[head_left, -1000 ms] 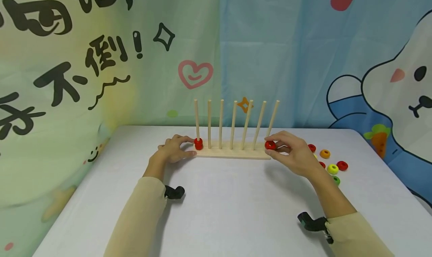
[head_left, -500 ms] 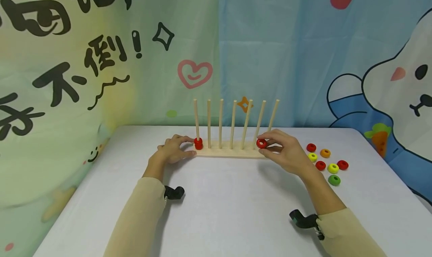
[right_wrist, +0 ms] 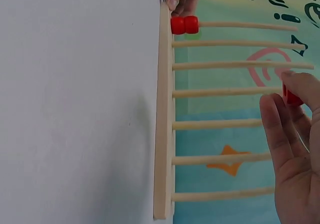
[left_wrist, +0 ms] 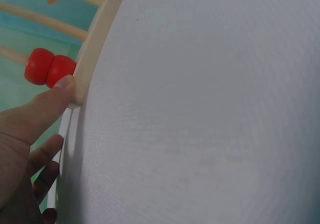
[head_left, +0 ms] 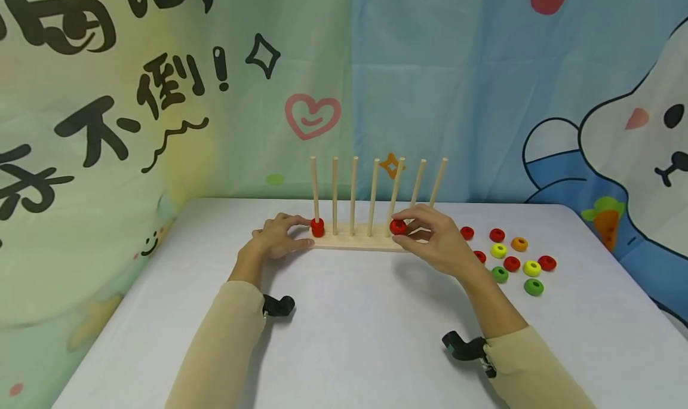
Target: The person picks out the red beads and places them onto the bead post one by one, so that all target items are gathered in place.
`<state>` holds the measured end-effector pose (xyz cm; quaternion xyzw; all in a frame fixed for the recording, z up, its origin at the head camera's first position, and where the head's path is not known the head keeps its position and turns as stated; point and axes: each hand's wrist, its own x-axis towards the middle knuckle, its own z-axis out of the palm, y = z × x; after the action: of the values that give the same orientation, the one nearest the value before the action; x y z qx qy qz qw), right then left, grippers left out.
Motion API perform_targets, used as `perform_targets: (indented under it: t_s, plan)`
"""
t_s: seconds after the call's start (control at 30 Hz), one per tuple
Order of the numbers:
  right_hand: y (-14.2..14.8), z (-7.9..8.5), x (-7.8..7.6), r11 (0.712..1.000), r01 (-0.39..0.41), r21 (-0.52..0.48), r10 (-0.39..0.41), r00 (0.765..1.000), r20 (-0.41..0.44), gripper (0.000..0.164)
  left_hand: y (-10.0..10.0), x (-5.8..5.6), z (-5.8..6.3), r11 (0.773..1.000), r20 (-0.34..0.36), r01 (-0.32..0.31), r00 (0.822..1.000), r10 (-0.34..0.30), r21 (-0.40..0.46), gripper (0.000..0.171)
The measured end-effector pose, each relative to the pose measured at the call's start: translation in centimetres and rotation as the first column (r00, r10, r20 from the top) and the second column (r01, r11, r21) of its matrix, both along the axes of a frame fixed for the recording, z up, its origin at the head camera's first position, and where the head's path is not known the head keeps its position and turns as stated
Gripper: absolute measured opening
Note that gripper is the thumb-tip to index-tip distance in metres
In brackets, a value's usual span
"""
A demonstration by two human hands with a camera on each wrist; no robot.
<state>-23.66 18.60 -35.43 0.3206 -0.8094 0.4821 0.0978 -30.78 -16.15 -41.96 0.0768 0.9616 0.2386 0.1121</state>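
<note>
A wooden peg stand [head_left: 355, 243] with several upright pegs stands toward the back of the white table. On its leftmost peg sit two stacked red beads [left_wrist: 48, 67]. My left hand [head_left: 276, 237] holds the stand's left end, its thumb [left_wrist: 59, 90] against the base beside the lower bead. Between the thumb and fingers of my right hand [head_left: 438, 237] is a red bead [head_left: 398, 227], pinched in front of the pegs right of the middle. In the right wrist view this hand [right_wrist: 300, 149] is raised well above the base, near the upper part of the pegs.
Loose beads lie on the table to the right of the stand: several red, two yellow such as this yellow bead [head_left: 532, 268], two green such as this green bead [head_left: 534, 287], and one orange bead [head_left: 519, 244]. A printed cloth [head_left: 414, 98] hangs behind the table.
My right hand has moved left along the stand with the red bead, from the right end to near the fifth peg, uncovering more loose beads. The left hand stays in place.
</note>
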Motion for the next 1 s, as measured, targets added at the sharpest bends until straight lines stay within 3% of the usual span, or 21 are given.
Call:
perform_targets:
  t_s: [0.23, 0.5, 1.0]
  plan:
    - [-1.5, 0.2, -0.1, 1.000, 0.001, 0.004, -0.002, 0.999, 0.045, 0.033, 0.1, -0.1, 0.1, 1.000, 0.005, 0.006, 1.000, -0.006, -0.002, 0.058]
    - [-2.8, 0.4, -0.5, 0.998, -0.057, -0.032, 0.057, 0.998, 0.017, 0.029, 0.1, -0.5, -0.1, 1.000, 0.000, 0.015, 1.000, -0.015, -0.012, 0.059]
    - [-4.8, 1.2, -0.8, 0.999, -0.051, -0.006, 0.051, 0.998, 0.026, 0.026, -0.2, -0.3, -0.1, 1.000, -0.005, 0.009, 1.000, -0.009, -0.017, 0.059]
